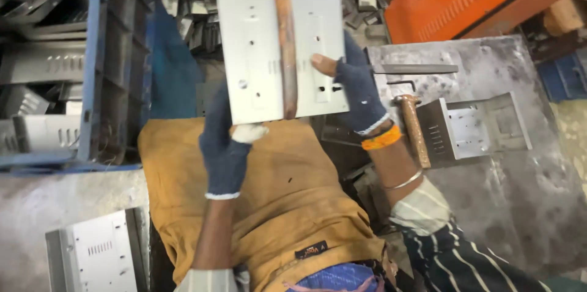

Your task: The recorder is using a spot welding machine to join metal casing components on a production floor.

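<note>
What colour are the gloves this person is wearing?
Dark blue knit gloves with white cuffs, seen in the head view.

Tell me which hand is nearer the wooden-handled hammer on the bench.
Right. The right hand grips the metal panel just beside the hammer; the left hand holds the panel's lower edge, farther away.

Both hands in dark blue knit gloves, white cuff trim. Left hand [225, 148]: glove fingertip torn, white patch showing. Right hand [359, 93]: fingertip poking through glove; orange band and thin silver bangle on wrist. Sleeves rolled, white and dark navy with white stripes. Mustard-yellow apron over lap, small dark label.
</note>
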